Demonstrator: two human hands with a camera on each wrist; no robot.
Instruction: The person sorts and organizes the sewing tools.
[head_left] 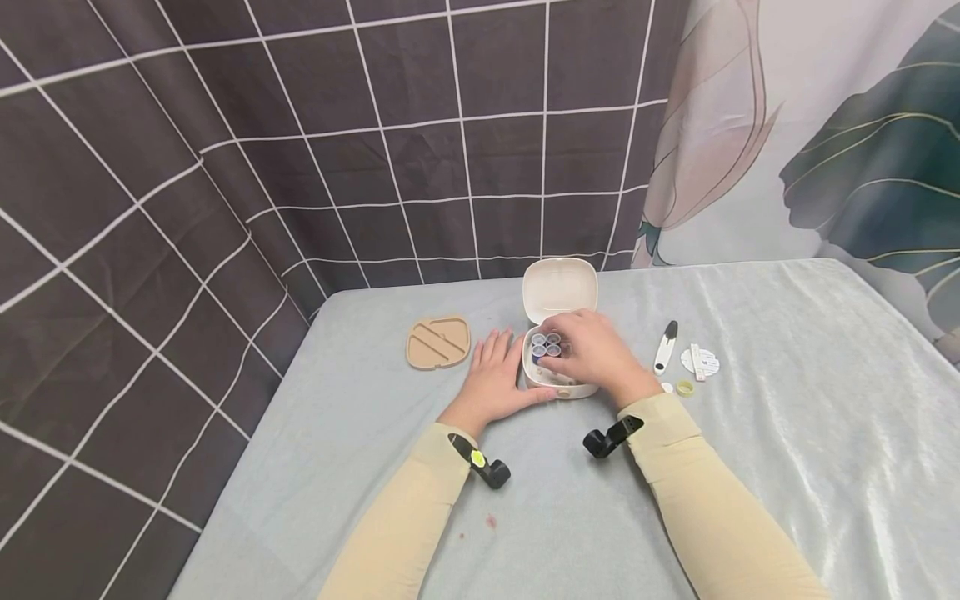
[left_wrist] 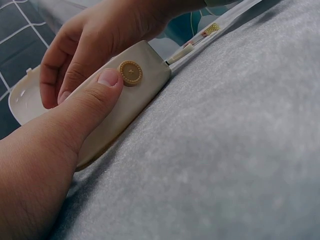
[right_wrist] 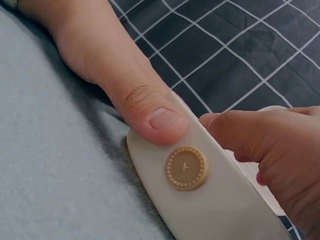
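Note:
A small white sewing box (head_left: 573,390) stands on the table with its lid (head_left: 561,287) raised at the back. Several thread spools (head_left: 546,344) stand upright in a cluster inside it. My right hand (head_left: 592,350) reaches into the box from the right, thumb and fingers curled about the spools; its fingertips are partly hidden by the box wall in the left wrist view. My left hand (head_left: 491,383) lies against the box's left side with fingers extended. Its thumb touches the front, beside the tan button-shaped clasp (right_wrist: 186,168).
A tan divided tray (head_left: 438,342) lies to the left. On the right are a white-and-black tool (head_left: 666,348), a white disc (head_left: 710,363) with a narrow strip (head_left: 697,362) across it, a yellowish ring (head_left: 685,388) and a small white piece (head_left: 667,387). Dark gridded cloth hangs behind.

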